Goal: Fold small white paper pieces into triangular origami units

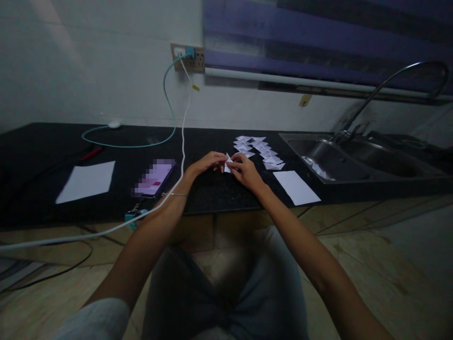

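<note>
Small folded piece [227, 164] pinched between both hands: white matt paper. Folded pieces in rows [260, 151] and flat sheets [86, 181]: same matt paper. Desk [219, 196]: dark speckled stone, low sheen. Sink [339, 160] and tap [389, 82]: brushed metal, dull gloss. Cables [170, 106]: smooth plastic. Phone [154, 178]: glossy screen.

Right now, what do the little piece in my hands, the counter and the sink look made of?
Folded piece, pinched by left hand and right hand: thin white paper, matte, with sharp creases.
Counter: dark speckled stone, probably polished granite, faintly glossy.
Sink: stainless steel by its grey metallic sheen.
</note>
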`<action>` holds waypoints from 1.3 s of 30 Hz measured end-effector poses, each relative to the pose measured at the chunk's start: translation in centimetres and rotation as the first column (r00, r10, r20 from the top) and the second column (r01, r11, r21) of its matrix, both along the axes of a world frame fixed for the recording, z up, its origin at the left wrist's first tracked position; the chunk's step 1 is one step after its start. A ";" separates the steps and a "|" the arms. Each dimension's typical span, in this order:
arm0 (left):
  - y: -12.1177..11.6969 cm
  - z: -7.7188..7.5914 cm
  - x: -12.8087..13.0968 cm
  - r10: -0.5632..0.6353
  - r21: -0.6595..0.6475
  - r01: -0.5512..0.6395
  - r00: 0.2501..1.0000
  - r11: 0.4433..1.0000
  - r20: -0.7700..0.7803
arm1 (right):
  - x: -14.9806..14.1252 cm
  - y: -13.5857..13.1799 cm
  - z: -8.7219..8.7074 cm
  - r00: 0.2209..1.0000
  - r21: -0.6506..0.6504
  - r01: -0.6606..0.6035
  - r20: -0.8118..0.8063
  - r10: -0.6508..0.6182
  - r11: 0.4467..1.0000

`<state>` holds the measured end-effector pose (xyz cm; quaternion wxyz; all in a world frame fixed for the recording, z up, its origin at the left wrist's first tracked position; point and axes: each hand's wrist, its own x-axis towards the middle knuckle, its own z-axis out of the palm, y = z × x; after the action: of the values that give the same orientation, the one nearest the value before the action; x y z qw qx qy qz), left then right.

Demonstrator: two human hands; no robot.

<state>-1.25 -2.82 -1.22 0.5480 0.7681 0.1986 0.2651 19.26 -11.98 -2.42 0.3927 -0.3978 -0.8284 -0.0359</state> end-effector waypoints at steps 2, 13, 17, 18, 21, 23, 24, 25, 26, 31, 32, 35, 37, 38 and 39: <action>-0.1 0.0 0.0 0.037 0.067 -0.035 0.999 0.997 -0.035 | -0.1 -0.1 0.0 1.000 -0.006 -0.003 0.005 0.003 1.000; -1.3 0.6 0.6 0.122 0.246 -0.120 0.993 0.962 0.007 | -0.2 0.4 0.4 0.875 -0.223 -0.039 -0.478 -0.074 0.974; -1.3 0.4 0.9 0.067 0.294 -0.044 0.995 0.955 -0.069 | 0.2 1.6 -0.2 0.785 -0.401 -0.158 -0.606 -0.132 0.902; -1.4 0.5 0.9 0.050 0.297 -0.022 0.995 0.955 -0.087 | 0.2 1.7 -0.3 0.799 -0.417 -0.178 -0.590 -0.117 0.891; -1.8 0.8 1.0 0.025 0.304 0.014 0.992 0.952 -0.125 | 0.3 1.6 -0.3 0.820 -0.413 -0.199 -0.567 -0.079 0.889; -2.2 1.1 1.0 0.021 0.314 0.022 0.991 0.949 -0.135 | 0.4 1.5 -0.2 0.814 -0.405 -0.202 -0.575 -0.077 0.892; -2.3 1.2 1.1 0.018 0.319 0.027 0.990 0.947 -0.138 | 0.5 1.5 -0.2 0.813 -0.404 -0.199 -0.577 -0.080 0.893; -2.5 1.3 1.2 0.014 0.321 0.032 0.990 0.947 -0.139 | 0.6 1.5 -0.2 0.815 -0.403 -0.194 -0.574 -0.082 0.895; -2.7 1.4 1.3 0.009 0.321 0.037 0.990 0.946 -0.140 | 0.6 1.5 -0.2 0.816 -0.399 -0.189 -0.572 -0.083 0.897; -3.3 1.7 1.7 0.015 0.278 0.022 0.991 0.960 -0.132 | 0.9 1.8 -0.5 0.817 -0.355 -0.150 -0.570 -0.086 0.923; -3.3 1.7 1.7 0.014 0.262 0.023 0.990 0.965 -0.138 | 0.9 1.9 -0.6 0.810 -0.353 -0.136 -0.577 -0.101 0.926; -3.2 1.8 1.7 -0.017 0.235 0.055 0.987 0.970 -0.161 | 0.9 2.0 -0.6 0.776 -0.355 -0.097 -0.612 -0.153 0.930; -3.1 1.7 1.6 -0.031 0.231 0.069 0.986 0.971 -0.161 | 0.8 2.1 -0.6 0.752 -0.352 -0.089 -0.637 -0.169 0.932; -3.0 1.6 1.6 -0.031 0.228 0.066 0.988 0.971 -0.153 | 0.7 2.1 -0.6 0.740 -0.355 -0.093 -0.650 -0.174 0.930; -2.9 1.5 1.6 -0.027 0.227 0.059 0.990 0.972 -0.142 | 0.7 2.1 -0.6 0.729 -0.363 -0.102 -0.661 -0.178 0.926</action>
<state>0.32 -5.68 0.31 0.4457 0.8471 0.1871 0.2208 19.93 -9.86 -3.01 0.5853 -0.4674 -0.6079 0.2635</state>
